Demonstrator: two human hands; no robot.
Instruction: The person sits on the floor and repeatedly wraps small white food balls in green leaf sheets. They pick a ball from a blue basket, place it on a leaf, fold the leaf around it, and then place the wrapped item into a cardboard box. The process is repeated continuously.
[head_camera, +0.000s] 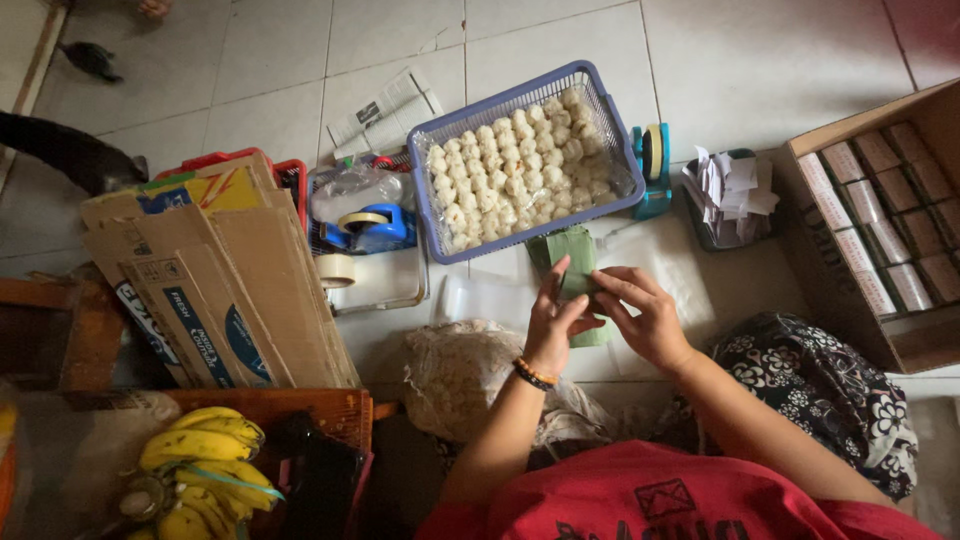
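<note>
Hands work close to the body: the left hand (553, 318) and right hand (640, 318) both pinch a folded green leaf (572, 262), fingers shut on it, just above the floor (760, 60). Just past it sits a blue basket (432, 135) of pale little snacks (515, 165), near enough to reach.

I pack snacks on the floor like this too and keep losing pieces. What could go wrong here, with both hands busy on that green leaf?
1. Both the left hand and right hand pinch the green leaf; folded hard, it may tear.
2. The blue basket of pale pieces sits tilted just beyond the hands; a nudge could spill some.
3. The clear plastic sheets under the leaf lie on tile and might slide.
</note>
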